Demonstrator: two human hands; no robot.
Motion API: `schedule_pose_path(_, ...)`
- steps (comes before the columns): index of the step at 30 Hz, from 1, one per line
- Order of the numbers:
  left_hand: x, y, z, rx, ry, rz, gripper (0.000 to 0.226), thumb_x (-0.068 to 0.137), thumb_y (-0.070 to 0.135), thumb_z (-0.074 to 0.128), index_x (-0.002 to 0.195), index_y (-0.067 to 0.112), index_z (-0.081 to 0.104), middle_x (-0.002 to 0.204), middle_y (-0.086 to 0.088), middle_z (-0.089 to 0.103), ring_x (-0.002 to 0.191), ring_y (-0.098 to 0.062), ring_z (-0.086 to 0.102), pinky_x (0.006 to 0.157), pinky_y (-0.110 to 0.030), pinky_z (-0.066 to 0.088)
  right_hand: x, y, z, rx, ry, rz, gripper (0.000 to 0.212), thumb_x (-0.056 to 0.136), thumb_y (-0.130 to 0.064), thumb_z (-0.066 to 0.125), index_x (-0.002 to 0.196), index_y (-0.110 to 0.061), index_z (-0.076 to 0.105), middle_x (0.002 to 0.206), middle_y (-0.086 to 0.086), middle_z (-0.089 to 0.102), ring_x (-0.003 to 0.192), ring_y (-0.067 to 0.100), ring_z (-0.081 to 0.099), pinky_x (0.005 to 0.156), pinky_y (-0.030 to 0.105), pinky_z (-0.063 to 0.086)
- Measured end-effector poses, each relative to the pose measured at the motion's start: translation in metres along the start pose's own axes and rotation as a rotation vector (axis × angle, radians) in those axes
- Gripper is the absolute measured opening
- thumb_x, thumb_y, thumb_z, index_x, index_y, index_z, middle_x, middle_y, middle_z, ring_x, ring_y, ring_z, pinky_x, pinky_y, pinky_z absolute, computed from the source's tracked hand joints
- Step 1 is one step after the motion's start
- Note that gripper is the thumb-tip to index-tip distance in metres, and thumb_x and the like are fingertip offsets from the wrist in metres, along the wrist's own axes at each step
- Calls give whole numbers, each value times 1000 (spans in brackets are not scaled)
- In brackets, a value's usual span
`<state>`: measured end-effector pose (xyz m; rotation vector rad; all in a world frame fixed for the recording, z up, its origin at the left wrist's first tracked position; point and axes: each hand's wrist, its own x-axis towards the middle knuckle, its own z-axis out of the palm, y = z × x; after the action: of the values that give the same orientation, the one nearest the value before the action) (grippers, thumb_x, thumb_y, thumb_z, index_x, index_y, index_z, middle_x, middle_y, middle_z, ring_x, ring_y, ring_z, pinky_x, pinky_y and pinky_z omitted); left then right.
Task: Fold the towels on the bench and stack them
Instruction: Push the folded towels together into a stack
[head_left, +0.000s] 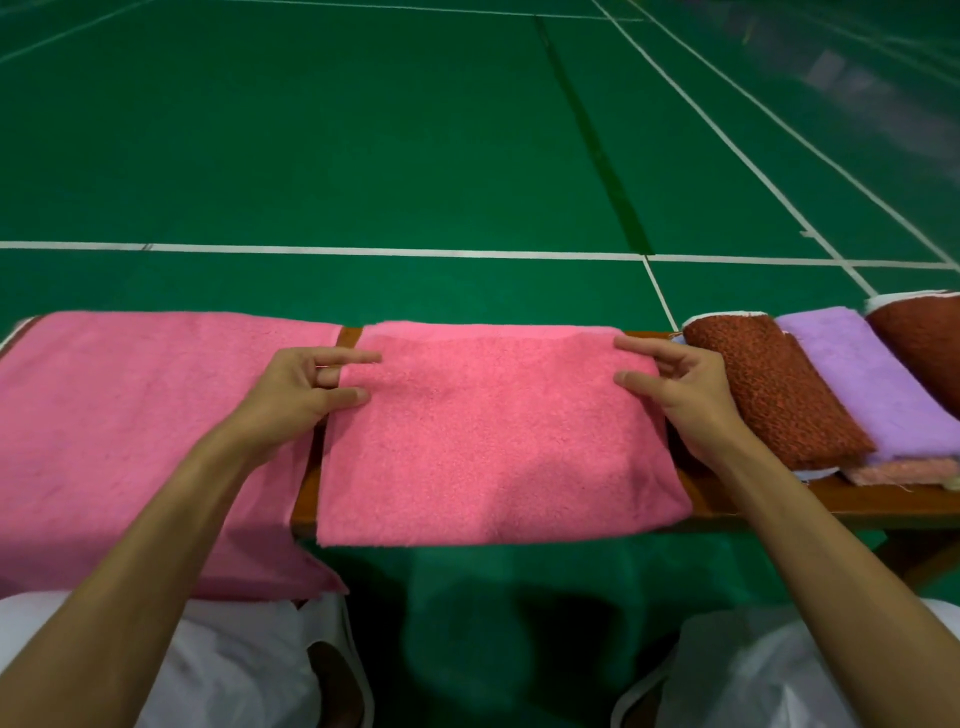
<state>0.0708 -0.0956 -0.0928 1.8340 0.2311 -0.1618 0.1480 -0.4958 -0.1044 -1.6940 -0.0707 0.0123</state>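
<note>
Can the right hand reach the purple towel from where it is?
Probably yes. The right hand touches the right edge of the folded pink towel, and the purple towel lies a little further right on the bench, past the rust-red towel. Its top is uncovered and nothing tall stands between.
</note>
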Motion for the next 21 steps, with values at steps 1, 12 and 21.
schedule_pose_path(1,-1,1,-1,21,11,12,40,86,1,75,120,22,75,105,-36,70,103,-35,73,87,-25,60,0,-1,-2,-3,-9,-4,44,80,11,77,120,-6,72,114,6,75,102,16,73,85,22,59)
schedule_pose_path(12,-18,22,-16,165,263,132,36,73,15,87,108,16,79,87,4,80,84,-8,76,71,-18,60,-14,-40,-12,-43,-48,-17,37,83,6,78,117,-7,73,102,10,79,94,25,76,85,36,62)
schedule_pose_path(21,-28,46,-22,331,391,247,35,58,34,93,89,21,83,82,0,76,81,-22,70,68,-37,58,-20,-90,-33,-530,-93,-58,24,72,-3,90,92,-12,80,79,2,79,77,20,77,73,32,65)
